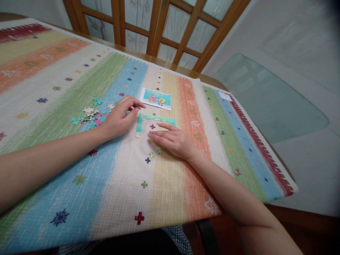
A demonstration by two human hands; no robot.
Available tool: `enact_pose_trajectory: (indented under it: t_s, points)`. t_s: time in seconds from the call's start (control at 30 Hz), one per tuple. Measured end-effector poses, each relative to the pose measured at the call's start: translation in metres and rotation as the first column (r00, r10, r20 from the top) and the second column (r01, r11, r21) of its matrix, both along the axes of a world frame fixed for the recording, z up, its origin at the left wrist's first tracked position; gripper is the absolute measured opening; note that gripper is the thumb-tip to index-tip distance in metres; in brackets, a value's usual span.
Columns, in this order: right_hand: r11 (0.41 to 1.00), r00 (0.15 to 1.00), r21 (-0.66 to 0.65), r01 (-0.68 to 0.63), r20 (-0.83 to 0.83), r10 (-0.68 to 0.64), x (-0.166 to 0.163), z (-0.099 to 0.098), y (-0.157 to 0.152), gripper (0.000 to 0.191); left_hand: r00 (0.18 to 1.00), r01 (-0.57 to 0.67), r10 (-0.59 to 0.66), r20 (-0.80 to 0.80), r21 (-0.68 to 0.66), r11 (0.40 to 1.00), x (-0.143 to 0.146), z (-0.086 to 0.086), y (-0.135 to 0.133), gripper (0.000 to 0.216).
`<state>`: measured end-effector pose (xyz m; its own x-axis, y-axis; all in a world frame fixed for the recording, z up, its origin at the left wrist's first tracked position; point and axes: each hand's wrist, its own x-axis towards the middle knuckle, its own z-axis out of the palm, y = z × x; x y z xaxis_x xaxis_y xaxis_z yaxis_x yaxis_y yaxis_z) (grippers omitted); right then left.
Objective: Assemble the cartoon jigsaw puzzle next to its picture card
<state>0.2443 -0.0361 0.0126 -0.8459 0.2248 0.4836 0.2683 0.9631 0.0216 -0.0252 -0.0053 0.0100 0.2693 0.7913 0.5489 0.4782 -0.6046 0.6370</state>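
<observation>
My left hand (120, 117) rests on the striped tablecloth (79, 198) with its fingers curved, fingertips touching the top left corner of a partly joined jigsaw border (155, 119) in green and teal. My right hand (174, 141) lies flat with fingers stretched out just below that border, over a few loose pieces (152, 154). A pile of loose puzzle pieces (90, 115) sits left of my left hand. A small reference picture card (156, 98) lies just beyond the border.
The table's wooden edge (164, 63) runs along the far side, with a wooden lattice screen (159, 28) behind it. A glass tabletop (265, 95) stands to the right. The cloth's right edge (265, 148) hangs near the table corner.
</observation>
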Motion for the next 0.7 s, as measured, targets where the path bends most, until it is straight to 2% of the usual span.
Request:
enact_pose_trajectory:
  t_s: [0.1, 0.23, 0.37, 0.5, 0.7]
  points:
    - [0.993, 0.999, -0.120, -0.003, -0.033, -0.001, -0.001, 0.000, -0.003, 0.030, 1.000, -0.011, 0.011, -0.011, 0.005, 1.000, -0.001, 0.000, 0.000, 0.021]
    - [0.967, 0.988, -0.212, 0.142, -0.024, -0.150, 0.005, 0.004, -0.007, 0.029, 1.000, -0.015, 0.015, -0.014, 0.013, 1.000, -0.001, 0.000, 0.000, 0.021]
    - [0.957, 0.972, -0.174, 0.234, 0.021, -0.234, 0.009, 0.007, -0.010, 0.021, 1.000, -0.012, 0.012, -0.025, -0.009, 1.000, 0.000, 0.001, -0.001, 0.021]
    - [0.954, 0.966, -0.153, 0.258, 0.044, -0.255, 0.006, 0.007, -0.011, 0.015, 1.000, -0.004, 0.004, -0.015, -0.008, 1.000, 0.000, 0.002, -0.002, 0.021]
    - [0.940, 0.957, -0.177, 0.290, 0.042, -0.288, 0.006, 0.006, -0.010, 0.016, 1.000, 0.009, -0.009, -0.011, 0.007, 1.000, 0.000, 0.002, -0.002, 0.020]
